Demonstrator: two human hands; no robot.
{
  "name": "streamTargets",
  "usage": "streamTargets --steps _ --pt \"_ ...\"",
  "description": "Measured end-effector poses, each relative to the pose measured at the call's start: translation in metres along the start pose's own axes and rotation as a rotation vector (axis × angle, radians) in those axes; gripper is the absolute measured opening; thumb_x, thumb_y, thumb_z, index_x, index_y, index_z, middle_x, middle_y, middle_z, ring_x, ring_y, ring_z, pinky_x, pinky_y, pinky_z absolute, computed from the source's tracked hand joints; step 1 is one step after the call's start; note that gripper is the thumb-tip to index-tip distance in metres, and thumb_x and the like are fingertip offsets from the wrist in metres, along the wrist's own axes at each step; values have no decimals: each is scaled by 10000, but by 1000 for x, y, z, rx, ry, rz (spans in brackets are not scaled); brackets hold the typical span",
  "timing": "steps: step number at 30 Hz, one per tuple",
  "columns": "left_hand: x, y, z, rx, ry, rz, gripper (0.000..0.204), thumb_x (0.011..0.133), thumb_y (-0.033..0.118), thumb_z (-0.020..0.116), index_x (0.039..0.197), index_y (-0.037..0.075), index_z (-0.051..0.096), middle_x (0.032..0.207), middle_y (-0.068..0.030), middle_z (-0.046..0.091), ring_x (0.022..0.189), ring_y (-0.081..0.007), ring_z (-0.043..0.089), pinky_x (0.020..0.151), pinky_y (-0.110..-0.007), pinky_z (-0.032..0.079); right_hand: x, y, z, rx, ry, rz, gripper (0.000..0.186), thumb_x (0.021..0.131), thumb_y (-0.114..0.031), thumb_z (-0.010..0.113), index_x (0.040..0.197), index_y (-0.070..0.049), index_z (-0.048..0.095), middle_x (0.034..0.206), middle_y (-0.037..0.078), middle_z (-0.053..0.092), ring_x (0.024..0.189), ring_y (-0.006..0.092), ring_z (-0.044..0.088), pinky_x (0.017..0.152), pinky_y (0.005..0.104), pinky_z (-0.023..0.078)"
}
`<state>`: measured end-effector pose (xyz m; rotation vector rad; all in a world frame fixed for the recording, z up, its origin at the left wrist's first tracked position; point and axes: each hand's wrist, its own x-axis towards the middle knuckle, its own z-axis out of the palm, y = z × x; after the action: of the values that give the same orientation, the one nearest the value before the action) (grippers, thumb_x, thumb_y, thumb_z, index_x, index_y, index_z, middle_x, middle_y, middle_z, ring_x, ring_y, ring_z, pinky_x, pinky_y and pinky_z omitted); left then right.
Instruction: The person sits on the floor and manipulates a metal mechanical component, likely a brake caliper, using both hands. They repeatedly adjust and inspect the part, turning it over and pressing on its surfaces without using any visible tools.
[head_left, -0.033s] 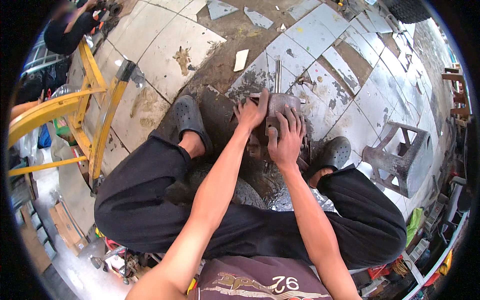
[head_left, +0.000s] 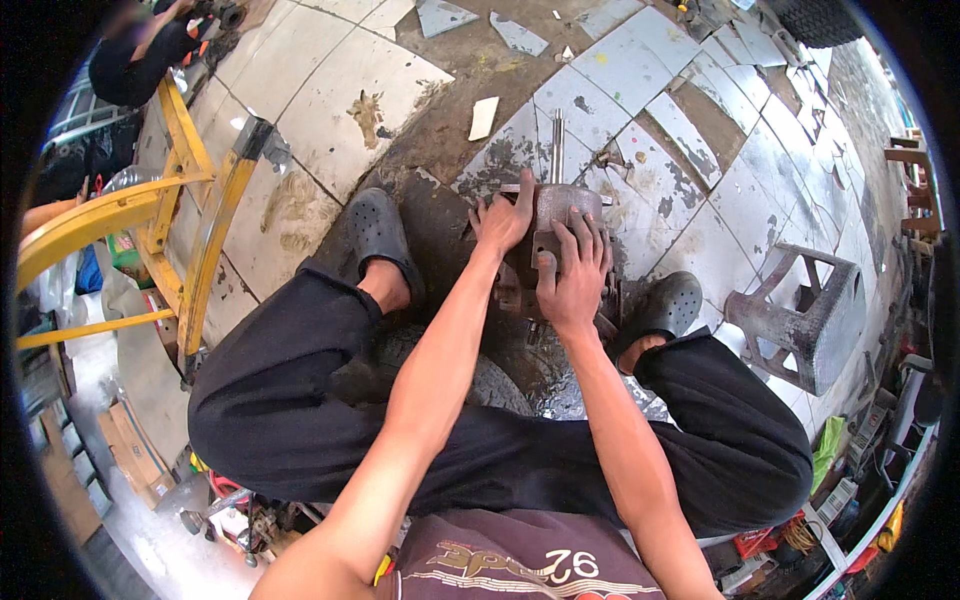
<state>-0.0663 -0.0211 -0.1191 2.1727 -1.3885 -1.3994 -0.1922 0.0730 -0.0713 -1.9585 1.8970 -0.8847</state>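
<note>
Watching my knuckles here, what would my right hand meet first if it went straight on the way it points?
Most likely the round metal part, which your right hand seems to touch, though depth is unclear.

A: What lies between the shoes point(head_left: 376, 228)?
B: The metal part point(head_left: 566, 203) — left hand point(head_left: 503, 222) at its left, right hand point(head_left: 578, 265) on its near side.
A: And the stool point(head_left: 838, 340)?
B: Right of the shoes — the frame point(head_left: 216, 238) stands left of them.

Dk. maroon shirt point(head_left: 520, 532), front: white 2-digit no. point(head_left: 572, 567), gold lettering point(head_left: 475, 560) to its L. White pkg. point(head_left: 838, 500), lower R of view: print illeg.
</note>
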Motion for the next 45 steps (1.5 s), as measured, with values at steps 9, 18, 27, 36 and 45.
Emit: streamTargets --steps 9,18,27,36,45 --pt "-13 11 -2 116 -52 58 1065 957 775 163 1512 -121 312 1571 -353 283 1518 -443 193 1241 -504 126 -1 -1 2 19 18 1 457 937 -358 598 1309 -92 595 1484 133 497 1418 370 390 1209 545 213" --pt "1 -1 -20 33 -115 -44 1092 932 804 215 1414 -144 465 1460 -354 460 1446 -424 374 1227 -475 202 0 0 2 14 24 2 439 934 -335 615 1284 -71 588 1463 141 508 1426 357 386 1218 533 211" --pt "14 -14 -16 68 -141 -22 1162 904 844 167 1501 -142 315 1513 -328 410 1453 -430 360 1215 -443 254 -2 -2 4 2 -5 9 468 933 -375 613 1299 -84 585 1499 129 479 1426 361 377 1222 540 195" --pt "-3 -8 -26 321 -208 12 1093 893 853 79 1521 24 418 1582 -266 344 1502 -381 285 1232 -441 245 1 1 1 1 4 10 451 919 -347 633 1285 -87 597 1500 127 480 1426 359 378 1222 534 200" --pt "1 -43 -5 301 -88 137 1159 893 858 109 1499 -94 372 1577 -324 302 1511 -406 247 1246 -440 196 -1 1 3 6 12 12 435 905 -328 646 1261 -81 615 1482 136 497 1419 356 392 1214 533 219"
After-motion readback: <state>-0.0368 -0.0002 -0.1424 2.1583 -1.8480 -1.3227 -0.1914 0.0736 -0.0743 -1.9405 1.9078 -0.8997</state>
